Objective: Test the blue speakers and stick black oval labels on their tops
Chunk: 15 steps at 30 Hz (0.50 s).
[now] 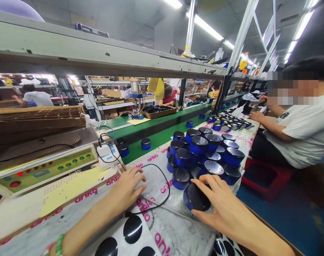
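My right hand (217,199) has its thumb and fingers around a round blue unit with a glossy black top (196,197), tilted toward me at the near edge of a pile. Similar blue-and-black units (199,144) are stacked just beyond it, in more than one layer. My left hand (131,186) hovers or rests above the table with fingers apart, nothing visible in it; a green beaded bracelet circles that wrist. By it runs a thin black cable (169,185). Below the left hand lies a white sheet with black round stickers (133,228).
At the left stands a control box with lit buttons (73,161), beside a white power strip (107,155). A green conveyor (162,137) carries several blue units behind the table. Overhead runs a long shelf (111,53). At right a co-worker in a white shirt (306,135) sits on a red stool (265,177).
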Each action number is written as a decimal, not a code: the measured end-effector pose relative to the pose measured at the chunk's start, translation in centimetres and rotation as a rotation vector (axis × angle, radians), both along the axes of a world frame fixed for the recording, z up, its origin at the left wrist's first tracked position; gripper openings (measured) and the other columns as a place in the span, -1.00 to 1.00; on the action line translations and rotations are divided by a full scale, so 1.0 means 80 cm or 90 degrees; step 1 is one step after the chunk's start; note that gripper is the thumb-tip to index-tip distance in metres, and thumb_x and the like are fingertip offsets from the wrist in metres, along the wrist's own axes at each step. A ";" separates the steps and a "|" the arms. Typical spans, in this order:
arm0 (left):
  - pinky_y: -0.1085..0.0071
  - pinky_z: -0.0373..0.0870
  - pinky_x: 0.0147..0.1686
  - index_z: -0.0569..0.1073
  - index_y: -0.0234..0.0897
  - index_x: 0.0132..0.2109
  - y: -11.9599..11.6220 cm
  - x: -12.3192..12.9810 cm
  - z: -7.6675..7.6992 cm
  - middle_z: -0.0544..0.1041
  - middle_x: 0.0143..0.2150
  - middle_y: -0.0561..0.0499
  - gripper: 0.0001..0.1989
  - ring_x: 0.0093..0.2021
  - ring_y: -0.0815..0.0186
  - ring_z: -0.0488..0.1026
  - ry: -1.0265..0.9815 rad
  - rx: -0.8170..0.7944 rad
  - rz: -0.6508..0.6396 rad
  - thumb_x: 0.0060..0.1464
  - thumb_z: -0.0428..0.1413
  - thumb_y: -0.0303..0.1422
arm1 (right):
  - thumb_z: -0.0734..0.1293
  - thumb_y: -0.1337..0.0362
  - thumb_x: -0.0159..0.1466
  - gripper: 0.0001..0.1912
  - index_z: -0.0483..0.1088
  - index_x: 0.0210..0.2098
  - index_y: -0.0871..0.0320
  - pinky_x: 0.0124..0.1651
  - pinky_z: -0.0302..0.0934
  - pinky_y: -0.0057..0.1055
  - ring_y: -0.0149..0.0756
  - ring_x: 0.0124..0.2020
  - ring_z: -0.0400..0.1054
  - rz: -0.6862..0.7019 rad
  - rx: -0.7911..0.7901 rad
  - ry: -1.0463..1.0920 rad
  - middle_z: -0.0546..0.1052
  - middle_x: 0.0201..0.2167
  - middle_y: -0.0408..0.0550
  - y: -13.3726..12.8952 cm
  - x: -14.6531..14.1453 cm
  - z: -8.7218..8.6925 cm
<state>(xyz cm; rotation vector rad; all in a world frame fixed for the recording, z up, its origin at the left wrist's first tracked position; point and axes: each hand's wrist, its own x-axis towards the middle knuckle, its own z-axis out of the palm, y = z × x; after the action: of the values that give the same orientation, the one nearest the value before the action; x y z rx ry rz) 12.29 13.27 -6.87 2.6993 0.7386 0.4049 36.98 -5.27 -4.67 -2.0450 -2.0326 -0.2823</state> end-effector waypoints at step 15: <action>-0.02 0.21 0.09 0.28 -0.34 0.15 0.188 0.159 -0.006 0.26 0.16 -0.21 -0.54 0.14 0.06 0.25 -0.019 -0.083 0.193 0.17 0.08 -0.22 | 0.26 0.24 0.21 -0.62 0.41 -0.01 0.23 -0.07 0.03 -0.14 0.01 -0.02 0.21 0.053 0.276 -0.270 0.46 -0.05 0.05 -0.013 0.002 -0.051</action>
<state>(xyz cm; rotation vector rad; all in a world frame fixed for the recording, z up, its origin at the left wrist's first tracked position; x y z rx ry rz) 25.03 28.33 -7.37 2.4599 1.1283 0.4499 37.12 -6.28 -8.73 -1.7290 -2.0339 -1.1137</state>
